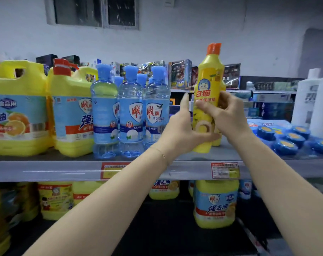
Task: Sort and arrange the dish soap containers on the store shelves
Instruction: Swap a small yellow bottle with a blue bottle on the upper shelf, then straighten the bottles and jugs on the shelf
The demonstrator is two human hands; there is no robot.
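Grey store shelf (pixel 46 170) spans the frame. Right of centre, the yellow bottle (pixel 208 84) stands upright near its front edge. The left hand (pixel 179 130) cups its lower body and the right hand (pixel 229 115) curls round the label. The plastic looks stiff, smooth and probably slippery, so the waist seems the safest hold. The label reads 白猫 beneath a cat; the clear bottles (pixel 131 111) read 雕牌.

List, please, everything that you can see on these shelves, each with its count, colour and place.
yellow bottle: one, orange cap, held upright at the upper shelf
large jugs: two, yellow, red caps, upper shelf left
clear bottles: three in front, more behind, blue caps, right of the jugs
round discs: several, blue, upper shelf right
white bottles: two, far right
price tags: two, red and white, shelf edge
lower jugs: several, yellow, lower shelf
left hand: grips the yellow bottle low
right hand: grips its middle
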